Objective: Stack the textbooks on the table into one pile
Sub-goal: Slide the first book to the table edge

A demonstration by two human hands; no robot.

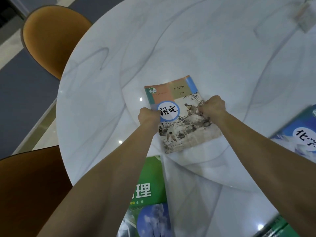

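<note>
A textbook with a painted bird scene and a blue circle [181, 117] lies in the middle of the round white marble table [171, 48]. My left hand [148, 117] grips its left edge and my right hand [212, 106] grips its right edge. A green textbook [150, 194] lies near me, partly under my left forearm. A blue textbook [301, 134] lies at the right edge of view. A corner of another green book [280, 230] shows at the bottom right.
Two orange chairs stand to the left of the table, one at the back [51, 40], one close by [29, 194]. A pale, blurred object [306, 17] sits at the table's far right.
</note>
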